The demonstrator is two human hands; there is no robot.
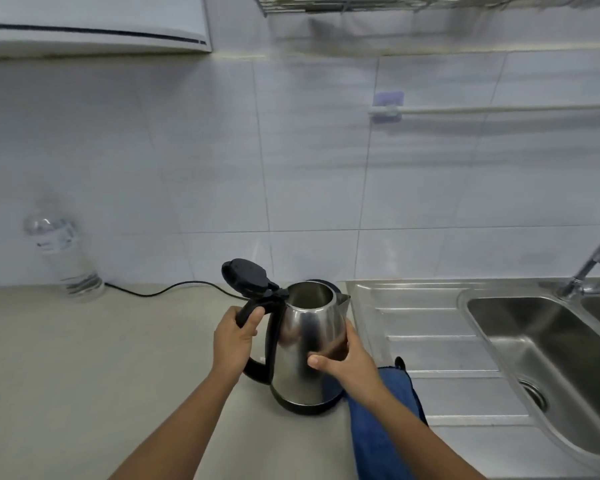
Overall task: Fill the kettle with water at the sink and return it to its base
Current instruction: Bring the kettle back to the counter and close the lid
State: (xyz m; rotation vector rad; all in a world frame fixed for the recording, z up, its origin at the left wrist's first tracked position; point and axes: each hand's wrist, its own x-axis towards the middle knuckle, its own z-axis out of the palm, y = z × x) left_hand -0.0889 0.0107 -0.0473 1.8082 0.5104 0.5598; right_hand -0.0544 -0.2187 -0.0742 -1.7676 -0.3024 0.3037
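Observation:
A steel kettle (302,337) with a black handle and its black lid (246,273) flipped open is held above the counter. My left hand (234,336) grips the handle near the top. My right hand (343,358) is pressed against the kettle's right side, thumb across the steel body. Behind the kettle a dark round edge of the base (321,282) shows, mostly hidden. The steel sink (520,327) lies to the right, its tap (593,261) at the far right.
A black cord (174,289) runs along the counter back toward the base. A clear plastic bottle (63,258) stands at the back left. A blue cloth (385,427) lies by the ribbed drainboard (430,341). A towel rail (492,109) hangs on the tiled wall.

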